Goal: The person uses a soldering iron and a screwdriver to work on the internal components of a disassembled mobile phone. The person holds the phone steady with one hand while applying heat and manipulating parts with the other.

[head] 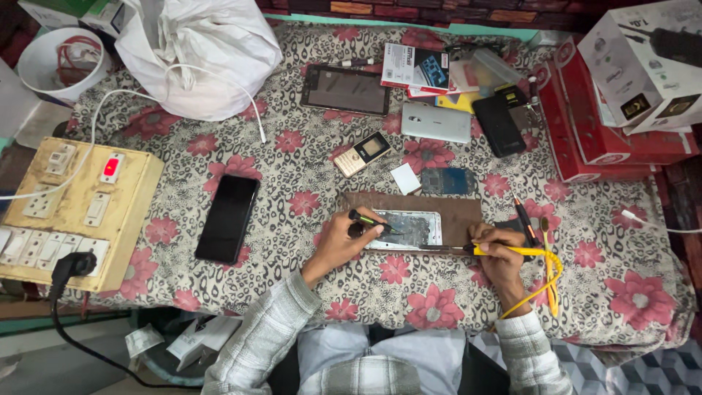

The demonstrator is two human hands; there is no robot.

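A bench [307,183] draped in a floral, leopard-patterned cloth carries a brown mat [457,212], and on the mat lies an opened phone [409,228]. The right hand [501,252] has its fingers closed around a yellow-handled soldering iron [504,250] whose tip points at the phone's lower edge. The left hand [344,238], fingers pinched shut, holds a small green-and-black screwdriver [369,221] over the phone.

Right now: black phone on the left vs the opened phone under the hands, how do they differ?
The black phone lies intact and untouched on the cloth; the opened phone shows a scuffed silvery inside and rests on a brown board. The left hand and right hand bring tools to it. Both lie flat.
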